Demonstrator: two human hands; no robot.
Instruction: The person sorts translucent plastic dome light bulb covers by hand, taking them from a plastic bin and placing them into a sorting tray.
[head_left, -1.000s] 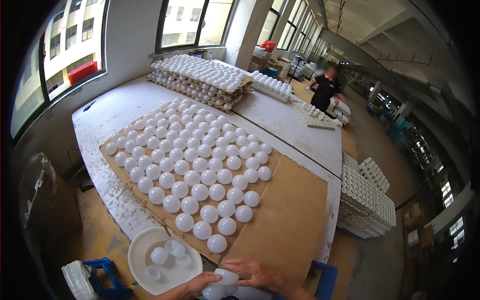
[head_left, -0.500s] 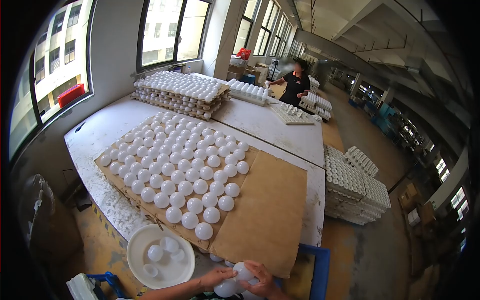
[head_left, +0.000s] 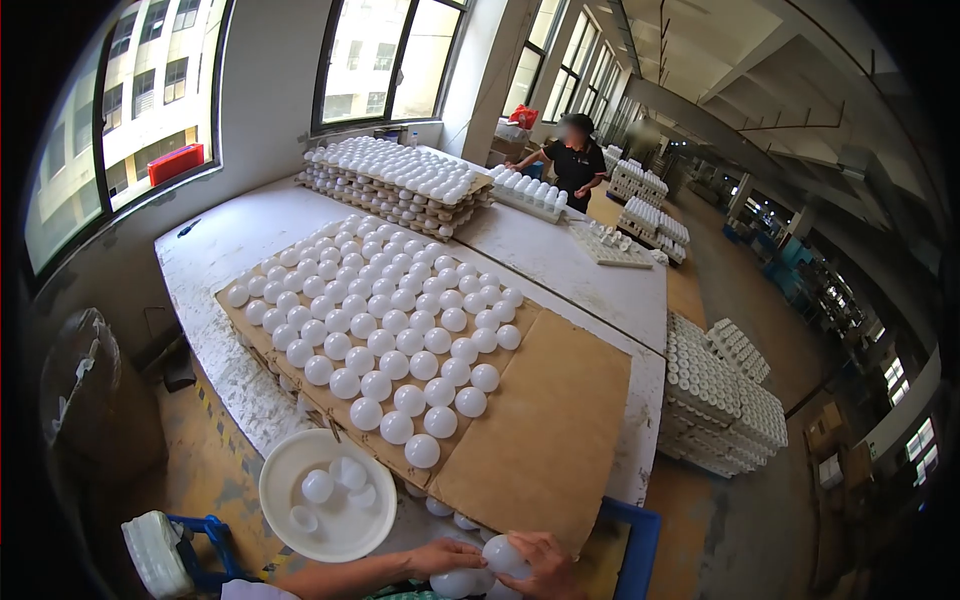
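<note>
At the bottom of the view, my right hand (head_left: 543, 566) has its fingers wrapped round a white globe (head_left: 506, 556). My left hand (head_left: 446, 558) touches the same globe with its fingertips, its fingers pressed together. More white globes (head_left: 456, 583) lie just below both hands, partly cut off. Rows of white globes (head_left: 394, 363) stand on a cardboard sheet (head_left: 530, 420) beyond my hands. To the left, a round white tub (head_left: 340, 530) holds several globes and clear-looking pieces.
A blue crate (head_left: 640, 550) sits at the table's near right corner. Stacked layers of globes (head_left: 400, 172) stand at the back. A co-worker (head_left: 575, 160) stands across the white table (head_left: 540, 260). White trays (head_left: 715, 400) are piled on the right.
The camera view has shifted, so the table sits lower and further right. My hands still hold a globe between them. The co-worker's head and arms have changed pose.
</note>
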